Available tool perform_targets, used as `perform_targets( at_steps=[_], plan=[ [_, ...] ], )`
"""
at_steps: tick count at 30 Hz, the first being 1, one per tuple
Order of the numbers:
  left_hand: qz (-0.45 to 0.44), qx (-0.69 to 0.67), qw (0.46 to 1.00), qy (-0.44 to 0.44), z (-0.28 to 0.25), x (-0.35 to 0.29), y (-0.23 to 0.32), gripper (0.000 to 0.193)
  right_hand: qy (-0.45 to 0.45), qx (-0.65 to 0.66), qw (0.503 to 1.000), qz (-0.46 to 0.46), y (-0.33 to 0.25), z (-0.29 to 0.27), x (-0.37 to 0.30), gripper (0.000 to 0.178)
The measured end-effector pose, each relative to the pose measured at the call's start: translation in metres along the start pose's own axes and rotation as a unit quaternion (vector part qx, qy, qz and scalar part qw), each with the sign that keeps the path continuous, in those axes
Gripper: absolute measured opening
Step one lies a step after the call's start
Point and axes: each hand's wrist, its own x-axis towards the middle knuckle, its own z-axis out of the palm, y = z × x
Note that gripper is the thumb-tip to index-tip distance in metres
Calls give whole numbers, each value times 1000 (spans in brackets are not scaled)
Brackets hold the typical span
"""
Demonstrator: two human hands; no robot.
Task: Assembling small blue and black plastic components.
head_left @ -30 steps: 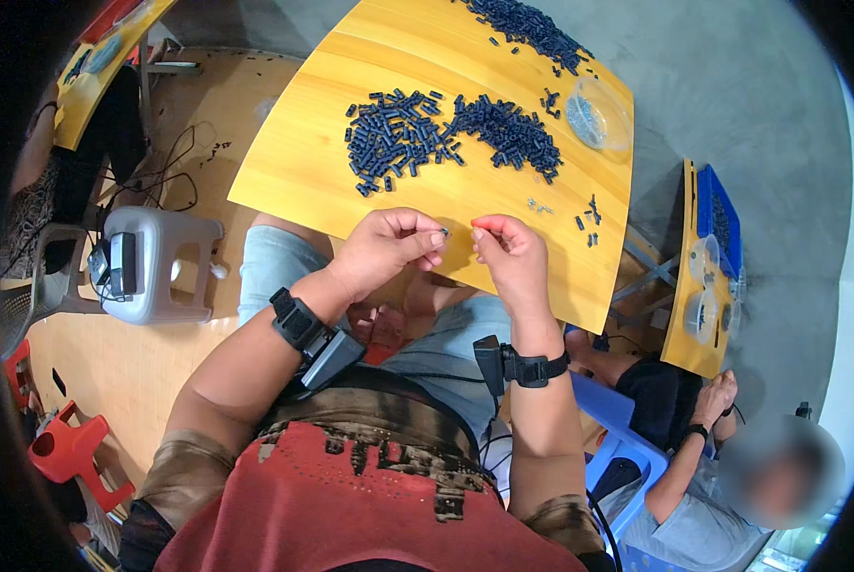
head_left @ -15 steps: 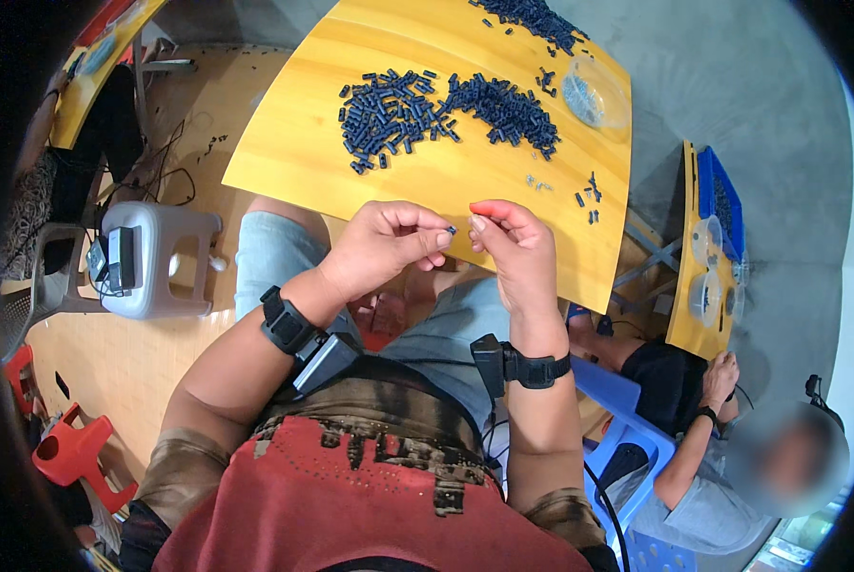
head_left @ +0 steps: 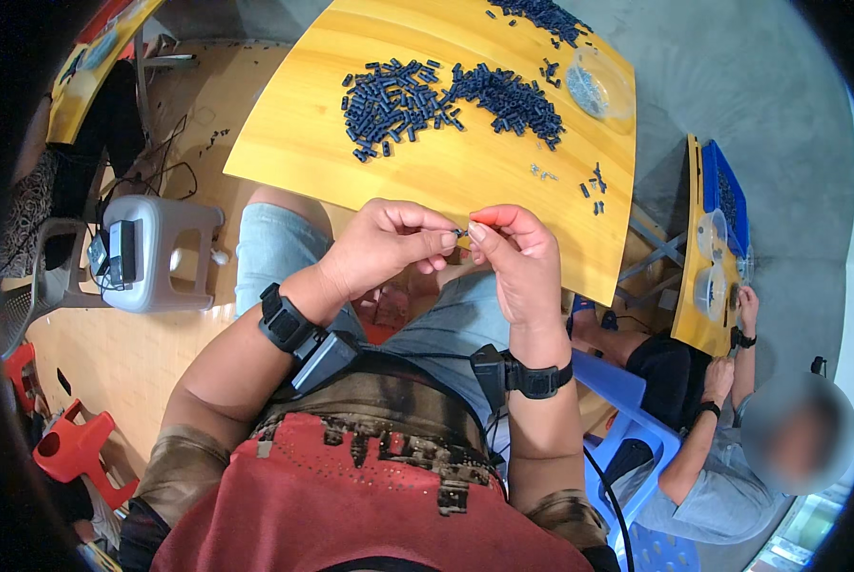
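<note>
we close the gap
our left hand [head_left: 387, 240] pinches a small dark part [head_left: 461, 233] near the counter [head_left: 303, 124] edge — our right hand [head_left: 524, 255] now meets it, grip unclear, so both seem engaged

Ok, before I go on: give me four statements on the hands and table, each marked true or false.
The left hand pinches a small dark part. True.
The right hand lies flat on the yellow table. False: the right hand is raised, close beside the small dark part.
The clear bowl stands right of the two nearer black piles. True.
The loose silvery pieces lie buried under those piles. False: the loose silvery pieces lie in the open, apart.
</note>
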Motion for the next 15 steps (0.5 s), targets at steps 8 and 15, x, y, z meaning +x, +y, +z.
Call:
perform_targets(
  at_steps=[8,15],
  plan=[
    [8,-12,1000,-5,-2,2,0,16,1,-13,1000,-21,3,5,1,10],
    [1,-24,1000,-5,-6,3,-1,17,9,-34,999,-20,4,9,3,9]
  ],
)
